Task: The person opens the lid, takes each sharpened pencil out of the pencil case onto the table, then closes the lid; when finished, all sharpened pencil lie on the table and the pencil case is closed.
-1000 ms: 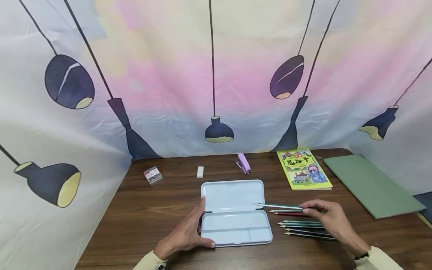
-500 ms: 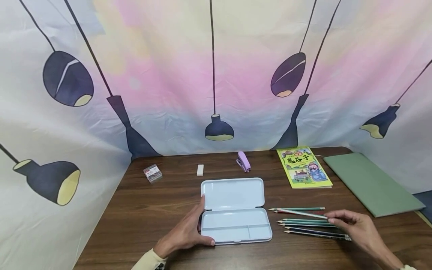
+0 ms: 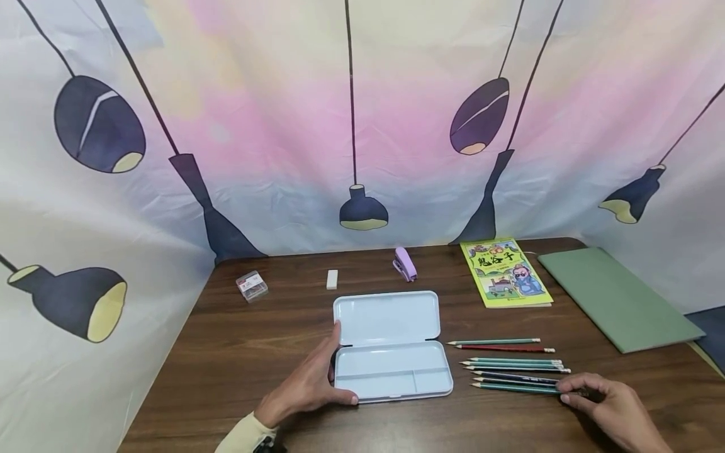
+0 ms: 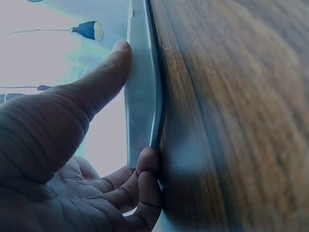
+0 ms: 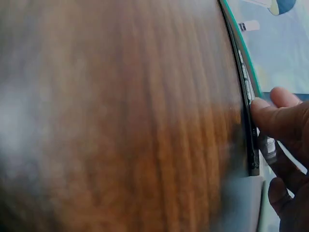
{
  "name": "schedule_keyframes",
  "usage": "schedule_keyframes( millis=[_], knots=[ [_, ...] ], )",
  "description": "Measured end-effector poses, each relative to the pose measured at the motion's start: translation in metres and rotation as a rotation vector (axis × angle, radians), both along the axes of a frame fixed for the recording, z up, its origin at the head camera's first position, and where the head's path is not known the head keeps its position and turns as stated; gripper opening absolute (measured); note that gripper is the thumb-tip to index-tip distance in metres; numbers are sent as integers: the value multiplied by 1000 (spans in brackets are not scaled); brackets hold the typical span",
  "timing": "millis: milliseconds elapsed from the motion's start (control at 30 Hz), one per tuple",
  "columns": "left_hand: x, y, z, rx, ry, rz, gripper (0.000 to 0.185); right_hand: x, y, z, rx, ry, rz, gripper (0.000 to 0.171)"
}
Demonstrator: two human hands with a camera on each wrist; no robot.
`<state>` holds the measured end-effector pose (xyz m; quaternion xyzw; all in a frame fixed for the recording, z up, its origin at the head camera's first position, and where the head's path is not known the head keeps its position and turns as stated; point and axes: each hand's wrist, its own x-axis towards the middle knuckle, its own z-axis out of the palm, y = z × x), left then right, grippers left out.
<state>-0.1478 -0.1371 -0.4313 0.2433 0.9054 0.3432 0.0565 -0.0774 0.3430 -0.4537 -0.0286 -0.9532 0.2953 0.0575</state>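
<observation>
An open pale-blue pencil case lies on the table, its lid hinged back. My left hand grips the case's left end, thumb at the front corner and fingers along the side; the left wrist view shows the thumb on the case edge. At the right, my right hand pinches the rear end of a green pencil, frontmost of a row of pencils. In the right wrist view, fingertips lie against a dark pencil and the green one; part of their contact is hidden.
Farther back are a green pencil and a red pencil. Behind stand a small clear box, a white eraser, a purple stapler, a yellow book and a green folder. A printed cloth hangs behind the table.
My right hand has carried the green pencil from above the rear pencils toward me and right, down to the front of the row. My left hand stays on the case.
</observation>
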Motion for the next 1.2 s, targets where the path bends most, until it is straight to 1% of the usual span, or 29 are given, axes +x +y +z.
schedule_keyframes(
  millis=[133, 167, 233, 267, 333, 433, 500, 600, 667, 700, 800, 900, 1000, 1067, 1100, 1133, 1200],
  knots=[
    [-2, -1, 1, 15, 1, -3, 131, -5, -7, 3, 73, 219, 97, 32],
    [-3, -1, 1, 23, -2, -6, 132, -7, -10, 6, 92, 256, 128, 34],
    [-4, -1, 1, 37, 2, -5, 135, -15, -19, 11, 114, 320, 198, 37],
    [-4, -2, 1, 41, 9, -2, 137, -21, -25, 14, 121, 341, 237, 37],
    [-3, -3, 0, 44, -3, 4, 139, -36, -41, 18, 129, 372, 317, 36],
    [2, -5, -3, 38, -18, 13, 142, -63, -72, 21, 69, 366, 420, 33],
    [5, -6, -5, 34, -44, 15, 142, -79, -95, 24, -19, 306, 469, 37],
    [6, -5, -7, 51, -56, 12, 142, -97, -129, 31, -168, 164, 494, 48],
    [6, -3, -6, 58, -54, 14, 143, -105, -147, 37, -233, 111, 493, 51],
    [5, -3, -6, 57, -50, 15, 143, -107, -154, 40, -255, 103, 485, 51],
    [3, -1, -3, 63, -51, 24, 144, -105, -169, 48, -286, 142, 485, 44],
    [3, -2, -2, 72, -46, 22, 143, -94, -174, 49, -244, 223, 505, 37],
    [4, -5, -1, 94, -33, 4, 137, -80, -174, 45, -181, 259, 539, 33],
    [5, -8, -1, 95, -11, -18, 129, -70, -172, 41, -128, 245, 564, 34],
    [5, -9, -1, 100, 1, -30, 121, -66, -172, 39, -97, 215, 577, 36],
    [5, -10, -1, 100, 5, -38, 112, -61, -172, 36, -59, 180, 596, 39],
    [5, -11, 1, 85, 19, -48, 92, -53, -173, 31, 58, 118, 646, 44]
  ],
)
